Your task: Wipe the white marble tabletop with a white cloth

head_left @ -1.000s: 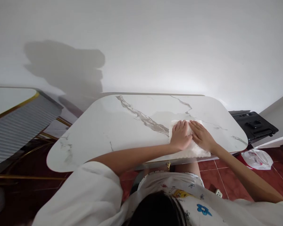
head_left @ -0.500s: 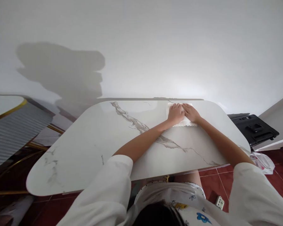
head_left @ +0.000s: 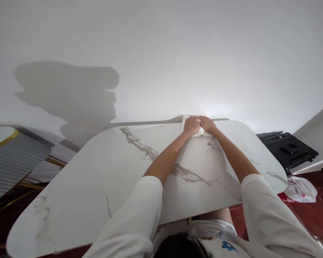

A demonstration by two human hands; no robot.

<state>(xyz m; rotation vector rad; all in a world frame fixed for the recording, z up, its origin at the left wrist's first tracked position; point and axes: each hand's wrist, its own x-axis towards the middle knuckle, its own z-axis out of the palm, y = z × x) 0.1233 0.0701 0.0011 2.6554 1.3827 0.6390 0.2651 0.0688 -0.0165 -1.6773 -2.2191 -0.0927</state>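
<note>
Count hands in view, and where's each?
2. Left hand: on the left part of the white cloth, at the far edge of the marble-patterned tabletop. Right hand: beside it, on the cloth's right part. No others show.

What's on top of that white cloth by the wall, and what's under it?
The left hand and right hand rest on the white cloth. Below it is the marble-patterned tabletop, at its far edge; the patch directly beneath is covered and can't be seen.
</note>
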